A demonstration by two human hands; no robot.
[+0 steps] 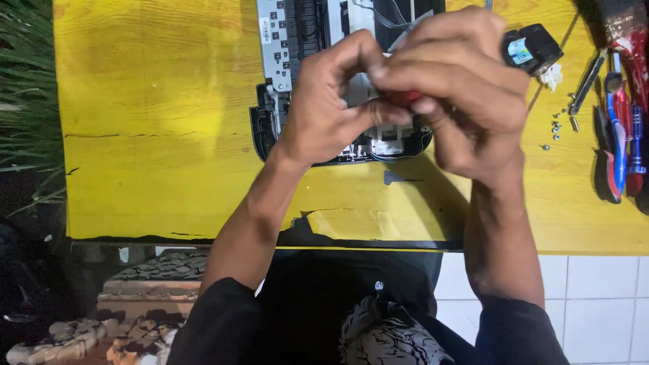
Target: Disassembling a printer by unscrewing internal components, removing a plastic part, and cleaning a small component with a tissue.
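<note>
Nearest the person, dark sleeves cover both upper arms, and the bare forearms rise over the front edge of the yellow painted wooden surface (149,135). A flap of torn yellow covering (348,223) lies along that edge. Above it, the left hand (324,108) and the right hand (460,88) meet in mid-air. Both are curled closed, fingertips pinched together around a small red object (404,99); most of it is hidden, so its kind cannot be told. The left thumb touches the right fingers at that point.

Directly beneath the hands lies an opened black plastic device with an exposed grey metal frame (280,47), flat on the surface and running off the far edge of view. Just beyond the right hand sits a small black box-shaped component with a blue label (537,46). Further right, several loose small screws (556,126) are scattered, apart from the hands. At the far right edge lies a row of red-and-blue-handled hand tools (618,142), side by side.
</note>
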